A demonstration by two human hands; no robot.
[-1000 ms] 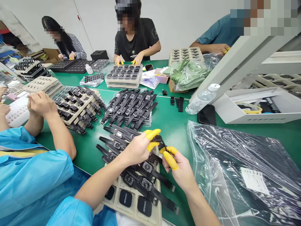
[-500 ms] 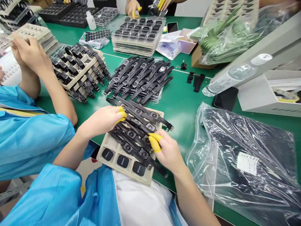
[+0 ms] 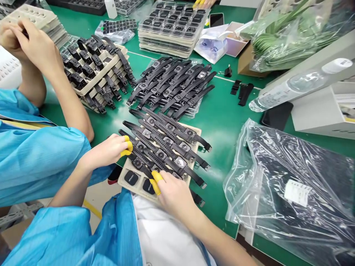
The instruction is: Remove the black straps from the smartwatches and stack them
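A beige tray rests partly over the table edge against my lap, with several black smartwatches laid across it face down, straps stretched out. Square black pieces sit in its near compartments. My left hand, yellow covers on its fingertips, is closed in a pinch at the left strap end of a near-row watch. Lower down, my right hand closes its covered thumb and finger at that watch's other strap, over the tray's near compartments. The fingers partly hide the strap ends.
Beyond the tray lies a pile of watches. A co-worker's hands and a loaded tray stack are at left. To the right are a large plastic bag, a water bottle and loose straps.
Both my hands have moved from the middle of the tray toward its near side, the right one also leftward. The watch they held there now lies among the others. The view has shifted slightly.
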